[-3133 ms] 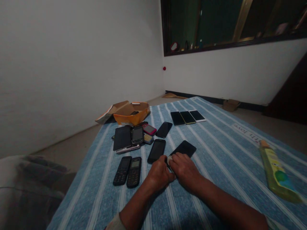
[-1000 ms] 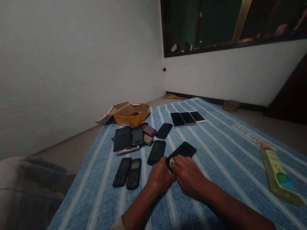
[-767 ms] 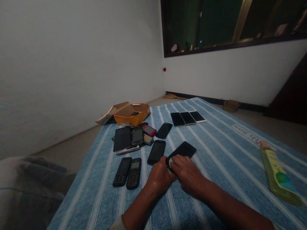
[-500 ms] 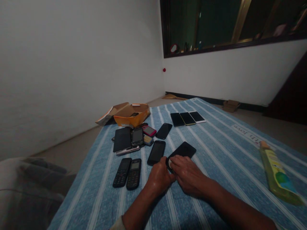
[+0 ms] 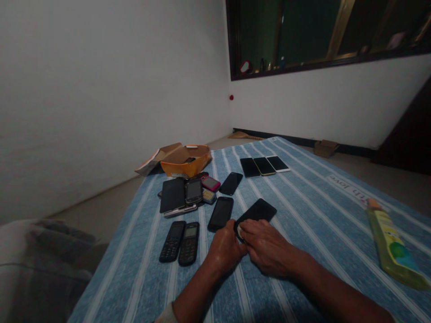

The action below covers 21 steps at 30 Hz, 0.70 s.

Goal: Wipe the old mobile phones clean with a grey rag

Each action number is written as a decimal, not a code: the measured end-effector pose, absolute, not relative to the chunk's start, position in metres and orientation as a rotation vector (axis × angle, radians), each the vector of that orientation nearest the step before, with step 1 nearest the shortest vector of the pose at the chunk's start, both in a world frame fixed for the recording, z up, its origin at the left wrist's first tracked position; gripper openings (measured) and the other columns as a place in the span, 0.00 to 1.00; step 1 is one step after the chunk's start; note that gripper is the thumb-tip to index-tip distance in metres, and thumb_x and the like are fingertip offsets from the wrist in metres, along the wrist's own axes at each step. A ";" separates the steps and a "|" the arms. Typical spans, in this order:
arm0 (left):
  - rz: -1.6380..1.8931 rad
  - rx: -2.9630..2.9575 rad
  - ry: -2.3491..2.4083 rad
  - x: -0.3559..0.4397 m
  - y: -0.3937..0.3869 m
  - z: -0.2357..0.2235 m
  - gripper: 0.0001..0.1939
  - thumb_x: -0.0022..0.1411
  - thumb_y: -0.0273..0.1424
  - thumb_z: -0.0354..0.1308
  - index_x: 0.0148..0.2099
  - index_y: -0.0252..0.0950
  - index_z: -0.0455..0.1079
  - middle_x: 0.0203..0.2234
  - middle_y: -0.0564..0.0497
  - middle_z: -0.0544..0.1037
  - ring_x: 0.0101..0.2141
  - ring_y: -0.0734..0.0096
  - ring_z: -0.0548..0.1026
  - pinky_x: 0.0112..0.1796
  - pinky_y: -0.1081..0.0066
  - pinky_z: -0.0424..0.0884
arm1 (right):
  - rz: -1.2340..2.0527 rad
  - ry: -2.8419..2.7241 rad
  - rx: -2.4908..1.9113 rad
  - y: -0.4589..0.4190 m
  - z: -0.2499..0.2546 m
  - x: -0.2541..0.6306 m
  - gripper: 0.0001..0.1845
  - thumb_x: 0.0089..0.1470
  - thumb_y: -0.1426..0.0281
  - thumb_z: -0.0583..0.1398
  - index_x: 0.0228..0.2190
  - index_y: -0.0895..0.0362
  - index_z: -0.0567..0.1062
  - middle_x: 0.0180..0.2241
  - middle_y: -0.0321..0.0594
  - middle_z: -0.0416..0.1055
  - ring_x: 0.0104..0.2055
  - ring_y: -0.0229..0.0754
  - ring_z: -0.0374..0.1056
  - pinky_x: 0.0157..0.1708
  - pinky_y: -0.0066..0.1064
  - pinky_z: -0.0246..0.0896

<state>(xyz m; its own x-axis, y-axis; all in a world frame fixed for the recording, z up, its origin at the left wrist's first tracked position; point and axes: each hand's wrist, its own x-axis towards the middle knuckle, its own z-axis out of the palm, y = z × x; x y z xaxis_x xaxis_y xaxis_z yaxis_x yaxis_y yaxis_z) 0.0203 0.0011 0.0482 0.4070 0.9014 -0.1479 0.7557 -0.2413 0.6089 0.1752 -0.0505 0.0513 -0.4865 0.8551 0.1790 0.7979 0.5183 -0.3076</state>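
A black smartphone point(image 5: 258, 210) lies slanted on the striped cloth point(image 5: 303, 224), its near end under my hands. My left hand point(image 5: 225, 247) is closed on the phone's near left edge. My right hand point(image 5: 261, 242) presses a small white wad point(image 5: 239, 230), perhaps tissue or cloth, against the phone's near end; its fingers hide most of the wad. Just left of the hands another black smartphone point(image 5: 221, 213) lies face up. Two black keypad phones, one on the left point(image 5: 173, 241) and one on the right point(image 5: 189, 243), rest side by side nearer to me.
Several older phones and a dark tablet-like slab point(image 5: 172, 195) are piled at left, before an open orange box point(image 5: 186, 167). Beyond lie a single phone point(image 5: 231, 183) and a row of three phones point(image 5: 264, 166). A bottle of yellow-green liquid point(image 5: 393, 246) lies at right.
The view has shifted very slightly. Both hands stay at the near end of the phone, with almost no visible movement.
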 end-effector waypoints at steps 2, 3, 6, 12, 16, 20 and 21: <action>0.309 2.067 1.400 0.020 0.002 0.047 0.22 0.47 0.28 0.63 0.46 0.32 0.65 0.27 0.50 0.77 0.29 0.62 0.77 0.26 0.73 0.61 | 0.250 -2.469 -1.389 -0.051 0.053 0.175 0.11 0.56 0.78 0.54 0.42 0.59 0.70 0.43 0.43 0.69 0.46 0.45 0.62 0.42 0.37 0.50; 0.310 2.073 1.397 0.020 0.002 0.046 0.21 0.47 0.29 0.63 0.45 0.32 0.65 0.27 0.50 0.77 0.29 0.62 0.77 0.26 0.73 0.62 | 0.241 -2.478 -1.390 -0.052 0.052 0.175 0.12 0.56 0.79 0.53 0.42 0.59 0.70 0.43 0.43 0.69 0.45 0.45 0.62 0.41 0.37 0.49; 0.317 2.086 1.391 0.019 0.003 0.044 0.22 0.48 0.30 0.63 0.46 0.33 0.65 0.26 0.51 0.77 0.29 0.62 0.77 0.27 0.73 0.62 | 0.214 -2.503 -1.380 -0.053 0.050 0.175 0.15 0.54 0.81 0.53 0.43 0.59 0.70 0.42 0.44 0.69 0.44 0.45 0.62 0.41 0.37 0.49; 0.320 2.070 1.383 0.019 0.002 0.045 0.23 0.48 0.29 0.62 0.47 0.32 0.65 0.26 0.51 0.77 0.30 0.61 0.78 0.28 0.72 0.63 | 0.161 -2.500 -1.378 -0.052 0.043 0.172 0.13 0.57 0.82 0.52 0.42 0.60 0.71 0.41 0.44 0.70 0.43 0.44 0.63 0.40 0.37 0.48; 0.325 2.069 1.386 0.019 0.002 0.045 0.22 0.47 0.30 0.62 0.47 0.33 0.65 0.27 0.51 0.77 0.31 0.61 0.78 0.28 0.72 0.64 | 0.138 -2.470 -1.393 -0.050 0.040 0.170 0.13 0.59 0.82 0.52 0.42 0.60 0.72 0.42 0.44 0.71 0.44 0.44 0.63 0.40 0.37 0.49; 0.304 2.090 1.387 0.019 0.002 0.048 0.23 0.49 0.29 0.61 0.49 0.32 0.65 0.27 0.50 0.78 0.29 0.61 0.78 0.28 0.71 0.64 | 0.139 -2.443 -1.423 -0.047 0.035 0.166 0.13 0.60 0.82 0.52 0.42 0.60 0.73 0.42 0.45 0.72 0.45 0.45 0.64 0.40 0.37 0.49; 0.299 2.095 1.392 0.020 0.002 0.048 0.25 0.49 0.28 0.61 0.51 0.31 0.64 0.28 0.50 0.78 0.29 0.61 0.78 0.28 0.71 0.64 | 0.137 -2.437 -1.420 -0.046 0.034 0.165 0.13 0.61 0.81 0.52 0.42 0.60 0.73 0.42 0.45 0.72 0.45 0.45 0.64 0.40 0.37 0.49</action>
